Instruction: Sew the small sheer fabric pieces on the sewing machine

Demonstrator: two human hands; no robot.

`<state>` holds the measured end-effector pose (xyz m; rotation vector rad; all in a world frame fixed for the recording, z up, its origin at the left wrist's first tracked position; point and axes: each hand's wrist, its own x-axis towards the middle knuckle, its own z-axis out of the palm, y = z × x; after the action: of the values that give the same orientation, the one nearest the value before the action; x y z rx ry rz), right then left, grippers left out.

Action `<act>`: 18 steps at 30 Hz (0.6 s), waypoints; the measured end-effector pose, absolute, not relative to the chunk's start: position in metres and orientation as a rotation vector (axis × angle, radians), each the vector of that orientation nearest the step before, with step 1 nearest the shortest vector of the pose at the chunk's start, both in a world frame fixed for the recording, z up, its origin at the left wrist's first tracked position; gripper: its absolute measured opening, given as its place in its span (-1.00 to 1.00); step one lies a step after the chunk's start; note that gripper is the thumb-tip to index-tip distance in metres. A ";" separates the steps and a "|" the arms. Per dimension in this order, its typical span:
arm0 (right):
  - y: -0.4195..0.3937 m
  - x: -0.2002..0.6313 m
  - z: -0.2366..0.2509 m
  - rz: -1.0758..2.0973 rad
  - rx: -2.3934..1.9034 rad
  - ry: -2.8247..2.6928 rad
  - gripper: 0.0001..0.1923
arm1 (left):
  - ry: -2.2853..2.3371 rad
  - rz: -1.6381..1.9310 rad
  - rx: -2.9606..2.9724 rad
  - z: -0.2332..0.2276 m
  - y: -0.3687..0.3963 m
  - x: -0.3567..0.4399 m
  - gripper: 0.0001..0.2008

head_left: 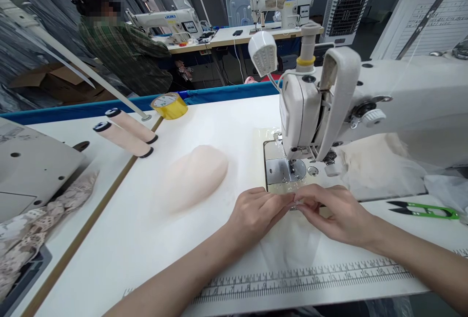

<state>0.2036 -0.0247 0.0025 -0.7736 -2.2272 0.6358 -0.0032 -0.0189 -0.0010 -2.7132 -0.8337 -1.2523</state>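
My left hand (256,214) and my right hand (334,214) meet fingertip to fingertip on the white table, just in front of the sewing machine's needle plate (280,170). Between the fingertips they pinch a small clear, thin piece (298,205); what it is I cannot tell. A sheer white fabric piece (292,246) lies under and in front of both hands. The white sewing machine head (314,112) stands directly behind the hands. A pale pink moulded cup-shaped pad (195,175) rests on the table to the left of my left hand.
Green thread snips (426,209) lie at the right. Two pink thread cones (126,131) and a yellow tape roll (170,106) sit at the back left. Lace fabric (36,229) lies far left. A printed ruler (310,278) runs along the front edge. Another person (120,49) sits beyond.
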 end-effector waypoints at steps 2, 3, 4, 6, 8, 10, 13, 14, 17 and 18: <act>-0.025 0.204 0.003 0.629 -0.765 -2.228 -0.79 | -0.825 -1.270 -2.707 0.000 -0.019 -0.003 -0.96; -0.025 0.203 0.003 0.620 -0.757 -2.223 -0.79 | -0.825 -1.277 -2.707 0.001 -0.019 -0.003 -0.94; -0.025 0.203 0.004 0.605 -0.747 -2.218 -0.80 | -0.828 -1.282 -2.707 0.002 -0.019 -0.002 -0.92; -0.025 0.202 0.004 0.549 -0.733 -2.210 -0.83 | -0.826 -1.291 -2.706 0.004 -0.020 -0.002 -0.90; -0.024 0.202 0.004 0.461 -0.736 -2.210 -0.86 | -0.809 -1.299 -2.713 0.005 -0.021 -0.002 -0.88; -0.023 0.204 0.004 0.316 -0.731 -2.213 -0.88 | -0.819 -1.301 -2.730 0.004 -0.022 -0.002 -0.86; -0.022 0.208 0.005 -0.044 -0.596 -2.275 -0.83 | -0.961 -1.303 -2.787 0.002 -0.025 0.000 -0.91; -0.021 0.210 0.006 -0.175 -0.513 -2.308 -0.81 | -1.011 -1.310 -2.801 0.001 -0.026 0.000 -0.93; -0.021 0.214 0.013 -0.466 -0.271 -2.380 -0.83 | -1.050 -1.306 -2.835 0.000 -0.028 0.002 -0.92; -0.021 0.214 0.015 -0.521 -0.226 -2.382 -0.86 | -1.039 -1.296 -2.840 0.000 -0.028 0.002 -0.88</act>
<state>0.2139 -0.0211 0.0151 -0.2261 -2.3824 -0.5210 0.0022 -0.0283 -0.0001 -2.8395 -1.0385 -1.2956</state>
